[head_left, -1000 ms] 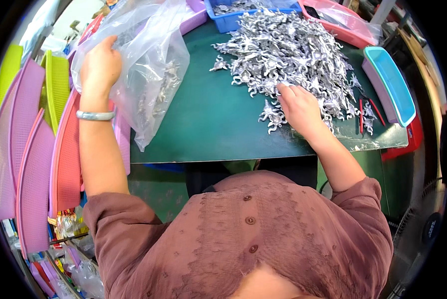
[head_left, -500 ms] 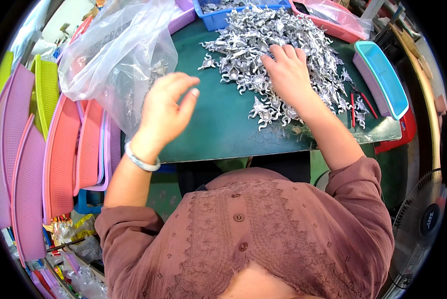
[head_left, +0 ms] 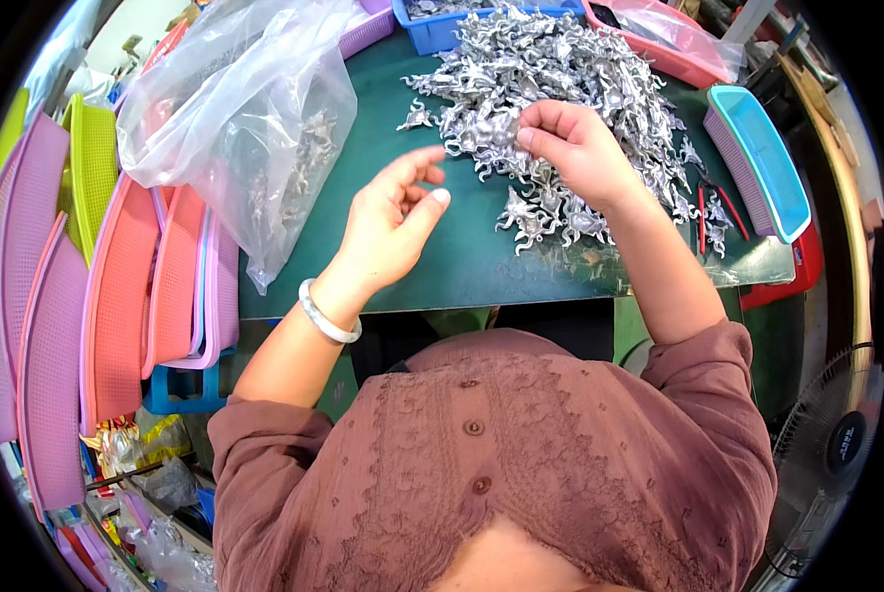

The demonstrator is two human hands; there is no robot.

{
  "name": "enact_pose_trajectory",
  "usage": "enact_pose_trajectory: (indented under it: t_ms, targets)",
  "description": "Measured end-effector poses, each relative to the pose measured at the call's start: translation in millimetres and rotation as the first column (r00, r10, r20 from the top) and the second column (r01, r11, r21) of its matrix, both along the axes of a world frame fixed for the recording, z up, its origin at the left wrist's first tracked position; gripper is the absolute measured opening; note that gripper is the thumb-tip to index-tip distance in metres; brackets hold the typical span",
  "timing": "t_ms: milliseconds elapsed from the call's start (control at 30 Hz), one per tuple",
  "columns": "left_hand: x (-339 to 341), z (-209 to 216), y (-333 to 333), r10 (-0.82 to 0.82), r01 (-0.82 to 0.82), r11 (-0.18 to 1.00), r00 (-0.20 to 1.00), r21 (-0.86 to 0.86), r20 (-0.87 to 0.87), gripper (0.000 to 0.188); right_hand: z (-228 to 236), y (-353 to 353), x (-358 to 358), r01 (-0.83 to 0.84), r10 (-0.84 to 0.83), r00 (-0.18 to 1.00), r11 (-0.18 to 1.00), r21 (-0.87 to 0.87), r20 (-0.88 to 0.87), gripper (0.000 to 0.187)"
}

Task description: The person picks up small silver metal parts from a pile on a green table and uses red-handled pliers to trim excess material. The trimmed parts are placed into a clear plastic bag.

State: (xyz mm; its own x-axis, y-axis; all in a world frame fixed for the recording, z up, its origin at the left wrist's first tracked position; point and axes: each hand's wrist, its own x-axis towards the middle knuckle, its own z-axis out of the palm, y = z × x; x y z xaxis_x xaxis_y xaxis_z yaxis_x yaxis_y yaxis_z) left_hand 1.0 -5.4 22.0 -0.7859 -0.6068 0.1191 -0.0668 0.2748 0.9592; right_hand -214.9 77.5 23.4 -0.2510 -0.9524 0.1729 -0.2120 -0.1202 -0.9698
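A large heap of small silver metal castings (head_left: 600, 74) with curled arms lies on the green table. My right hand (head_left: 582, 158) is over the left part of this heap, thumb and forefinger pinched on one metal casting (head_left: 498, 135), which partly blends into the pieces behind it. Left of the heap, my left hand (head_left: 391, 222) hovers above the table, fingers slightly bent and thumb apart, with nothing in it. A clear plastic bag (head_left: 264, 128) containing similar silver pieces lies beyond my left hand.
Red-handled pliers (head_left: 713, 202) rest right of the heap, beside a turquoise and purple basket (head_left: 763, 168). Blue (head_left: 432, 35) and pink trays (head_left: 659, 54) stand along the back. Stacked baskets (head_left: 116, 306) line the left side; a fan (head_left: 837, 444) stands at lower right.
My left hand has moved right, away from the plastic bag and toward the heap. My right hand has drawn back from the heap with a casting pinched in its fingers.
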Motion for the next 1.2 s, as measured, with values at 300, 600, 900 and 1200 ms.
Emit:
enact_pose_trajectory:
  t_ms: [300,600,900,1200]
  targets:
    - [-9,9,2,-0.049,0.096,0.887,0.992,0.451,-0.113,0.024,2,10,24,-0.234,0.217,0.813,0.971,-0.037,0.540,0.009]
    - [-15,2,13,0.134,0.024,0.818,0.964,0.575,-0.231,0.012,-9,14,54,-0.135,0.168,0.859,0.986,-0.102,0.484,0.018]
    - [-5,6,0,-0.028,0.058,0.885,0.997,0.462,-0.071,0.014,-11,26,31,-0.230,0.234,0.853,0.971,-0.065,0.466,0.034]
    - [-5,3,3,-0.027,0.079,0.857,0.994,0.510,-0.109,0.017,-12,25,33,-0.180,0.168,0.859,0.983,-0.023,0.483,0.019]
